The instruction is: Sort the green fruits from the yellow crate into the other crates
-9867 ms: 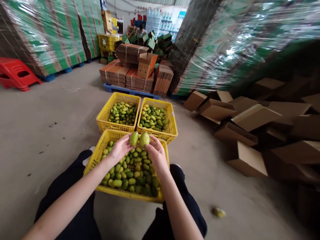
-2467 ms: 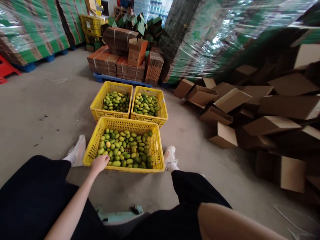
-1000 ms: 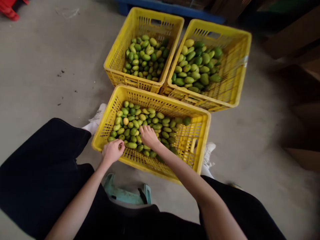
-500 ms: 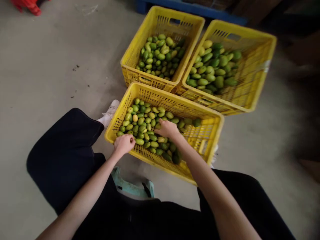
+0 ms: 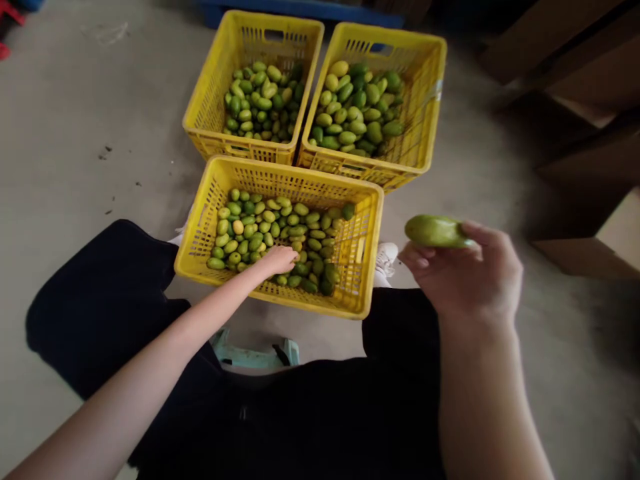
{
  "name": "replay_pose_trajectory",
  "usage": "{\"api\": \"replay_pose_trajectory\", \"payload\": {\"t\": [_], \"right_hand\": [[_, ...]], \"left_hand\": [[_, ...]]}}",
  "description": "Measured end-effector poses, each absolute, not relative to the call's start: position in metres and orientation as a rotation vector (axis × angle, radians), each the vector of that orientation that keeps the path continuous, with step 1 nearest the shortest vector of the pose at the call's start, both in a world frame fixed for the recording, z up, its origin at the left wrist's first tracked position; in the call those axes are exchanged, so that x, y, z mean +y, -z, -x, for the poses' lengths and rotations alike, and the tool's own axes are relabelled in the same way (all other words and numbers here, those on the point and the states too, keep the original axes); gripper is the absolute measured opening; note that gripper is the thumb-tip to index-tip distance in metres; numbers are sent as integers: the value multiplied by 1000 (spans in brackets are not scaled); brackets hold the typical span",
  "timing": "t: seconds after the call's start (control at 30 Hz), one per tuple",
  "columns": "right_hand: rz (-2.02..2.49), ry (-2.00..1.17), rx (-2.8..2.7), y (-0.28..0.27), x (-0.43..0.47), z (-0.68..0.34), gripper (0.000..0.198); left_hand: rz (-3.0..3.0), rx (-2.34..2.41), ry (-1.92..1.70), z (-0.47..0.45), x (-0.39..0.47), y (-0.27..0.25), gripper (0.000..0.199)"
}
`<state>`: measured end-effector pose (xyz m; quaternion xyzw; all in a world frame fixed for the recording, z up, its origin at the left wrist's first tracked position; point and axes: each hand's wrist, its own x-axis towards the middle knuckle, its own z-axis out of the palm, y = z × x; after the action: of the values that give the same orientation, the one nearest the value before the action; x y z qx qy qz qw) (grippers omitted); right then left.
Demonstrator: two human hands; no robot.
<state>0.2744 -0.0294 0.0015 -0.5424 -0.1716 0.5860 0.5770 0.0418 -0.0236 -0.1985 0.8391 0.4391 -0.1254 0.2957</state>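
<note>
My right hand (image 5: 470,273) is raised to the right of the near yellow crate (image 5: 280,301), its fingers closed on a green mango (image 5: 435,231). The fruit lies sideways between thumb and fingers, apart from the crate. My left hand (image 5: 280,261) reaches into the near crate and touches the pile of small green and yellowish mangoes (image 5: 260,227). Its fingers are curled together and point down; whether a fruit is in them is hidden.
Two more yellow crates, a left one (image 5: 200,100) and a right one (image 5: 425,140), stand behind the near crate with mangoes inside. A pale green stool (image 5: 250,358) shows between my legs. Cardboard boxes (image 5: 575,257) stand at the right; a blue pallet (image 5: 310,9) lies behind.
My right hand has come out of the near crate and up to the right with a mango. My left hand has moved from the crate's near rim in over the fruit. The view has shifted right.
</note>
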Motion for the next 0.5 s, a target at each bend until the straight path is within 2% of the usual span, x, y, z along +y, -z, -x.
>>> {"api": "replay_pose_trajectory", "payload": {"t": [0.13,0.27,0.4,0.5], "right_hand": [[1188,-1513,-273,-1,-36,-276,15],[1106,-1554,-308,3,-46,-285,21],[1095,-1471,-565,0,-46,-283,15],[1192,-1335,-860,0,-44,-274,25]], "left_hand": [[-2336,1018,413,-79,-27,237,33],[-2378,976,461,-97,-34,256,26],[-2381,1016,441,-98,-22,241,19],[-2393,1135,320,-88,3,202,36]]}}
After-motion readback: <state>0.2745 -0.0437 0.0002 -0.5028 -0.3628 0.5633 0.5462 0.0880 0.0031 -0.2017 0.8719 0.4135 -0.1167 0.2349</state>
